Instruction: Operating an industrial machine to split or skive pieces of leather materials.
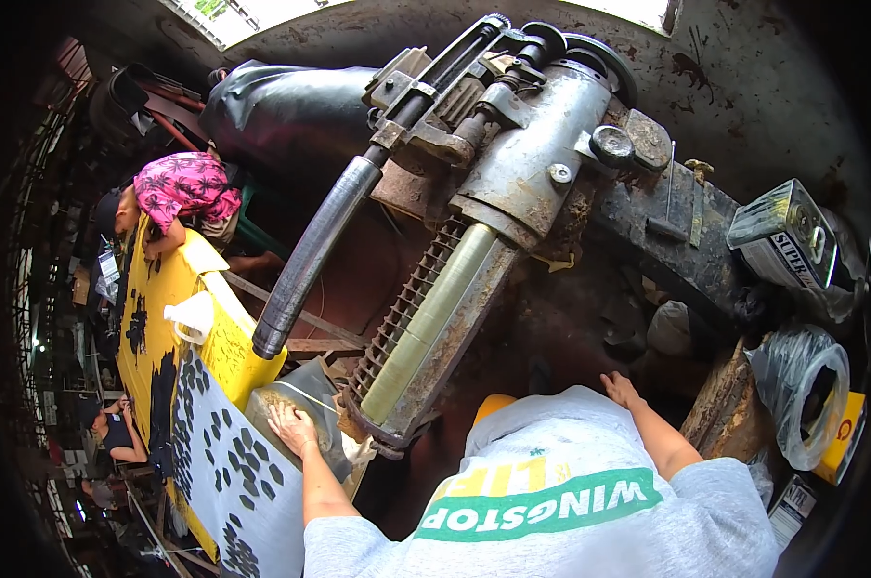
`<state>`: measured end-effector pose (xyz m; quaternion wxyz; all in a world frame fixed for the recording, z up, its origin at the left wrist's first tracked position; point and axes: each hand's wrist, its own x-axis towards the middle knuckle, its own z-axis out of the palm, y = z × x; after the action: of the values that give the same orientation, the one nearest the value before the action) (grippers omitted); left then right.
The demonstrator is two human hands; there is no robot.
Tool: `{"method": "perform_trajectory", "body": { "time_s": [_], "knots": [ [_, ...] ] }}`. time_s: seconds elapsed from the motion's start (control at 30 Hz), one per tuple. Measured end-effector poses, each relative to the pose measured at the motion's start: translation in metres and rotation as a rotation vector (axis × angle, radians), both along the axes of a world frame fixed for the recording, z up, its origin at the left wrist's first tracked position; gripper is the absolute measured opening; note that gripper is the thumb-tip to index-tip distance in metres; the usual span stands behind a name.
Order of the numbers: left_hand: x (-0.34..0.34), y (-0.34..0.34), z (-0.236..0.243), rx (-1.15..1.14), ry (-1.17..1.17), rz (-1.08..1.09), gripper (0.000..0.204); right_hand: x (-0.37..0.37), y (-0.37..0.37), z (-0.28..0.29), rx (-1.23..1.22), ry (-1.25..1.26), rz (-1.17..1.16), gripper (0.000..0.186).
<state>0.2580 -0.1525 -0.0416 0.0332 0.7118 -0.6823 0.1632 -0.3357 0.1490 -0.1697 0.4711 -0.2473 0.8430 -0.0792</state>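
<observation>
While I look down over my own grey shirt, these are my notes.
Packages: a rectangular tin can [787, 236] with a striped label lies far right; nearer, a clear plastic bag [801, 385] sits beside a yellow container [845, 433].
Sheets: a yellow sheet with black marks [161, 318] runs down the left; a grey sheet with dark spots [223, 462] lies near left.
Machine: a big rusty roller machine [512, 183] fills the middle, its pale green roller [426, 323] slanting down toward me, a black hose [310, 255] alongside.
Room: tight; the machine's low end ends just beside my left hand, and a rusty block [719, 409] crowds the right.
Left hand [293, 429]: fingers spread flat, pressing the grey wrapped bundle [305, 400] at the roller's near end.
Right hand [620, 387]: fingers loosely spread, resting on dark ground; it holds nothing.
Others: a person in a pink patterned shirt [185, 188] bends over the yellow sheet, far left.
</observation>
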Motion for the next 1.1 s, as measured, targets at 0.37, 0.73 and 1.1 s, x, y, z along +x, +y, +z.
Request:
{"method": "perform_trajectory", "body": {
  "time_s": [0.37, 0.73, 1.1],
  "knots": [
    [-0.0039, 0.0008, 0.0029, 0.037, -0.014, 0.038, 0.022, 0.0012, -0.001, 0.0067, 0.014, -0.013, -0.025, 0.053],
    [0.0002, -0.0007, -0.0004, 0.007, -0.01, 0.008, 0.02, 0.0003, -0.0008, 0.0033, 0.005, -0.012, -0.011, 0.052],
    [0.0038, -0.0002, -0.0036, -0.008, -0.013, 0.01, 0.02, 0.0005, -0.0008, -0.0006, 0.003, -0.015, -0.008, 0.052]
  ]
}}
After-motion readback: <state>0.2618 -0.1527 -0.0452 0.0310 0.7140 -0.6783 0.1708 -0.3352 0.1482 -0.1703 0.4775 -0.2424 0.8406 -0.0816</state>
